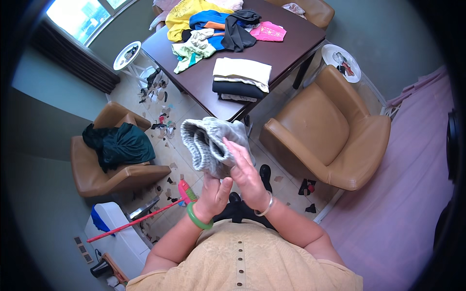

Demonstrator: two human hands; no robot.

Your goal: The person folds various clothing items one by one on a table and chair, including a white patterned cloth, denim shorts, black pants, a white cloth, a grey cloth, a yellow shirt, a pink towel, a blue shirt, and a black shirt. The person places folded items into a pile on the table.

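Observation:
A folded grey ribbed garment (218,142) is held up in front of me, short of the near corner of the dark table (291,22). My left hand (214,192), with a green bangle at its wrist, supports it from below, fingers partly hidden under the cloth. My right hand (247,174), with a silver bangle, lies flat along its right side, fingers extended. On the table's near part is a stack of folded clothes (240,80), white on top and black below. Farther back lies a loose heap of clothes (218,29) in yellow, blue, dark grey, pale green and pink.
Tan armchairs stand to the right (313,123) and left (120,178); a dark green garment (127,145) lies on the left one. A red-handled broom (134,222) slants across the lower left. Scraps litter the tiled floor. White round stools (127,54) flank the table.

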